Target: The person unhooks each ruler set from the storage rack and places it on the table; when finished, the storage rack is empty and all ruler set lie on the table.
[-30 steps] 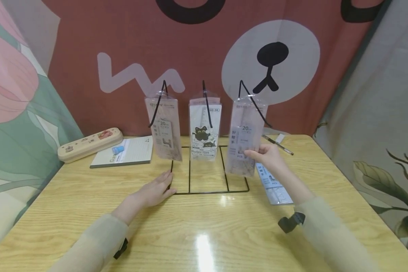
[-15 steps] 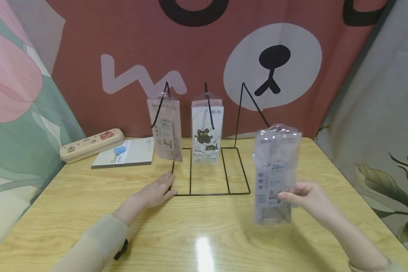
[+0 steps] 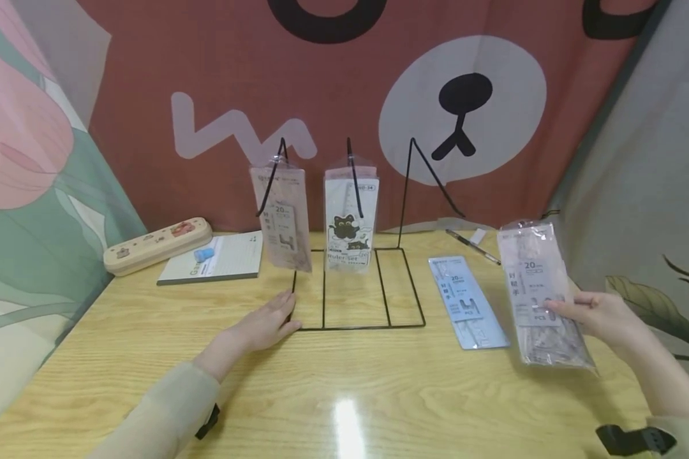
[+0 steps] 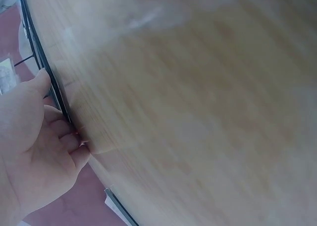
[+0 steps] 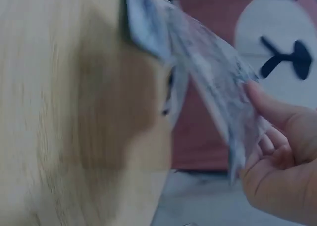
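Observation:
My right hand (image 3: 603,315) pinches a clear-bagged pink ruler set (image 3: 531,255) between thumb and fingers, held tilted above the table's right side. In the right wrist view the ruler set (image 5: 213,62) appears edge-on and blurred. My left hand (image 3: 264,322) holds the front left corner of a black wire display rack (image 3: 356,328), its thumb by the front bar; in the left wrist view the fingers bend beside the bars. One pink ruler set (image 3: 287,245) hangs on the rack's left hook, and a white cat-print ruler set (image 3: 350,204) hangs in front of pink packaging on the middle hook. The right hook (image 3: 436,175) is bare.
A blue ruler set (image 3: 467,303) lies flat right of the rack, with a black pen (image 3: 472,247) behind it. At the back left are a cream pencil case (image 3: 157,245), a notebook (image 3: 235,255) and a small blue item (image 3: 203,254). A printed curtain (image 3: 229,64) stands behind.
My right hand has drawn the pink ruler set off the right hook and carried it rightward, past the blue ruler set, which is now uncovered. My left hand has stayed at the rack's corner.

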A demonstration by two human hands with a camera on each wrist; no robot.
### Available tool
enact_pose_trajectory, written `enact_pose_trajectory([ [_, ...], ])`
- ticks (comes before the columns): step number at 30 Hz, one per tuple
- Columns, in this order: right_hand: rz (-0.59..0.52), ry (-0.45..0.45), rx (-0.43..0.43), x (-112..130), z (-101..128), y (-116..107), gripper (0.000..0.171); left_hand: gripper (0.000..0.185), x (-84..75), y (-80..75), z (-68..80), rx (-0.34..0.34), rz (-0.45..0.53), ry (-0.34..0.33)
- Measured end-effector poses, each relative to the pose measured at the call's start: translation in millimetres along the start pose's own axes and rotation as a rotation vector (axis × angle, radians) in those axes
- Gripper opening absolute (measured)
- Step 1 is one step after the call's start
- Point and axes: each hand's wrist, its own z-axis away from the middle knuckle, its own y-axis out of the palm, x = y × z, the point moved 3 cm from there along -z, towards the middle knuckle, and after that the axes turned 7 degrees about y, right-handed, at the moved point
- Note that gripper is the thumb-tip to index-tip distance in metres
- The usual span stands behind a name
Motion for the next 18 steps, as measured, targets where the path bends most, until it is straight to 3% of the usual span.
enact_pose_trajectory([
  [3, 0.12, 0.026, 0.024, -6, -20, -1, 0.07, 0.065, 1.0, -1.1, 0.4, 0.004, 0.004, -0.007],
  [10, 0.093, 0.071, 0.111, -5, -60, 11, 0.072, 0.064, 1.2, -1.4, 1.0, 0.005, 0.007, -0.017],
  [13, 0.195, 0.082, 0.06, 1, -70, 16, 0.071, 0.064, 0.6, -2.4, 0.3, 0.005, 0.013, -0.018],
  [14, 0.235, 0.07, 0.033, 4, -71, 18, 0.062, 0.064, 0.3, -2.7, 0.2, 0.004, 0.017, -0.015],
  [18, 0.389, 0.008, -0.153, 18, -66, 22, 0.045, 0.065, 0.2, -2.4, -0.2, 0.013, 0.012, -0.019],
])
